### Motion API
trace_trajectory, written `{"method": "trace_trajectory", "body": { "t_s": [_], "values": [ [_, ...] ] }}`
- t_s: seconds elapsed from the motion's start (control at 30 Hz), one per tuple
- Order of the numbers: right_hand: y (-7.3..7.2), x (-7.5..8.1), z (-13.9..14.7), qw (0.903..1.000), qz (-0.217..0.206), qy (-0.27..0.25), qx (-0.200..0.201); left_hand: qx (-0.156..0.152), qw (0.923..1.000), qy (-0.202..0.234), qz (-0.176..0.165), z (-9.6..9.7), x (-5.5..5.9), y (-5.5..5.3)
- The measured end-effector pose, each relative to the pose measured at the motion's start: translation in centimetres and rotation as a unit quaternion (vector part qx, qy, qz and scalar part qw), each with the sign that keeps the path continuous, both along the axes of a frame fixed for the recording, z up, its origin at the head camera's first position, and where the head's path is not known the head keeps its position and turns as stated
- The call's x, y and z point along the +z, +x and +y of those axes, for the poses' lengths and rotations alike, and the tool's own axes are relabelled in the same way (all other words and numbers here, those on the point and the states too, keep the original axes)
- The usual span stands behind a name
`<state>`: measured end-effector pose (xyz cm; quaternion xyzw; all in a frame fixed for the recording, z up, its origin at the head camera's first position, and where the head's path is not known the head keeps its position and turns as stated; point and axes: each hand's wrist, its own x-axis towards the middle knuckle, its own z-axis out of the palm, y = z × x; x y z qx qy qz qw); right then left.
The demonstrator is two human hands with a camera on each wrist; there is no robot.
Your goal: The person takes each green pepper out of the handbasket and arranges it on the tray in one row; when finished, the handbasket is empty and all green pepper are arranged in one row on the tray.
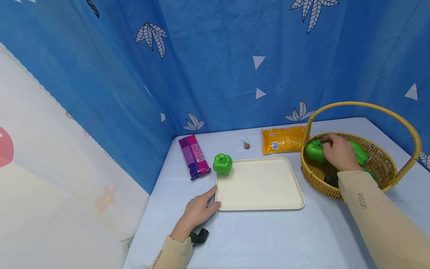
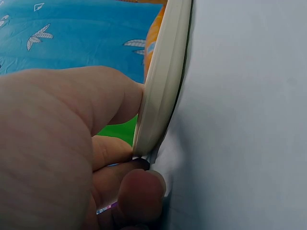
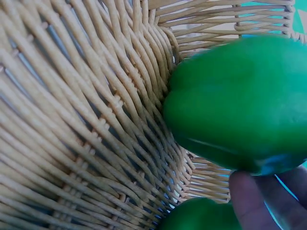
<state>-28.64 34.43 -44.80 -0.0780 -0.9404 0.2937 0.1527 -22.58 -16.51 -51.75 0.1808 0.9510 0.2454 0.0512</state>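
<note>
My right hand point(image 1: 340, 151) reaches into a wicker basket point(image 1: 386, 158) and grips a green bell pepper point(image 1: 314, 151) by its stem end. Up close in the right wrist view, the same pepper point(image 3: 240, 100) sits beside the woven wall, fingertips against it. My left hand point(image 1: 196, 211) holds the left edge of a cream tray point(image 1: 260, 185) near its front corner. Its thumb lies on the rim point(image 2: 160, 91), the other fingers curled by the corner. Another green bell pepper point(image 1: 223, 164) stands at the tray's back left corner.
More green produce point(image 1: 358, 152) lies in the basket, partly hidden by my hand; the tall handle point(image 1: 362, 103) arches above. Behind the tray are a lollipop point(image 1: 246, 144) and an orange packet point(image 1: 283, 139). A purple packet point(image 1: 195, 157) lies left of the tray.
</note>
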Motion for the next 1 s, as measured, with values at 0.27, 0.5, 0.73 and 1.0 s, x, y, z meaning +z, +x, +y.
{"method": "trace_trajectory", "body": {
  "t_s": [0.27, 0.5, 0.73, 1.0],
  "values": [
    [0.2, 0.1, 0.0, 0.9995, -0.025, -0.005, 0.021, -0.002, 1.0000, 0.001, 0.007, 0.0, 0.1, 0.0],
    [0.1, 0.1, 0.0, 0.9979, -0.047, 0.001, 0.045, 0.001, 1.0000, 0.005, 0.000, 0.0, 0.1, 0.1],
    [-0.2, 0.0, 0.0, 0.9975, -0.058, 0.003, 0.040, 0.002, 1.0000, 0.009, 0.002, -0.1, -0.1, 0.1],
    [-0.1, 1.1, 0.0, 0.9957, -0.077, 0.011, 0.050, -0.002, 0.9999, 0.013, 0.005, -0.2, -0.3, -0.1]
  ]
}}
